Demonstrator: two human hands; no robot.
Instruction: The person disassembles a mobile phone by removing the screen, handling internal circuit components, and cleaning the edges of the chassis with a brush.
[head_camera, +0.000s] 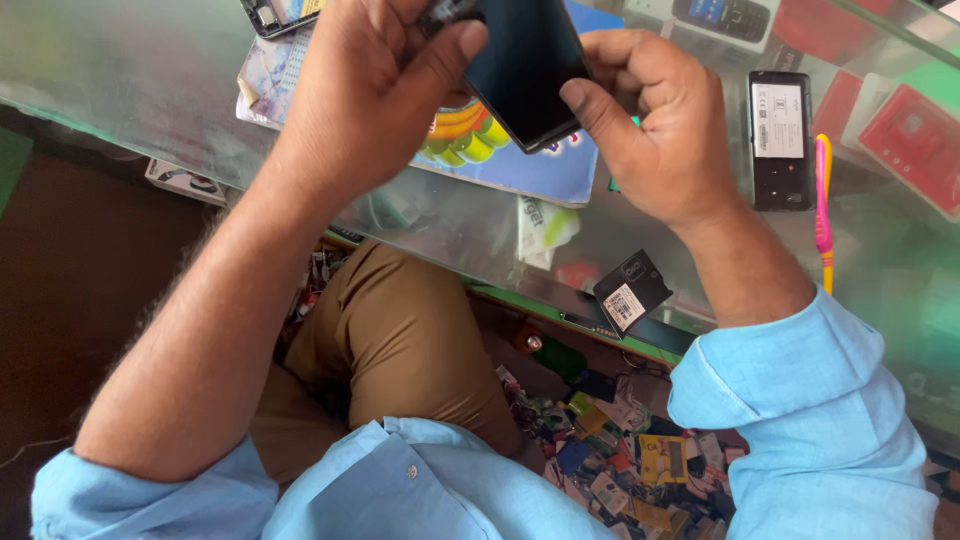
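Note:
Both hands grip a black flat phone (525, 65) above a glass counter (130, 90). My left hand (370, 95) wraps the phone's upper left end, with the thumb pressed on its dark face. My right hand (655, 125) holds the lower right edge, its thumb tip on the corner. A small black battery (630, 292) with a white label lies at the counter's near edge, below my right wrist.
An opened black keypad phone (780, 140) lies right of my right hand, beside a pink and yellow toothbrush (823, 205). A colourful blue card (540, 170) sits under the hands. Red cards (915, 140) show through the glass. Many small packets (640, 465) litter the floor.

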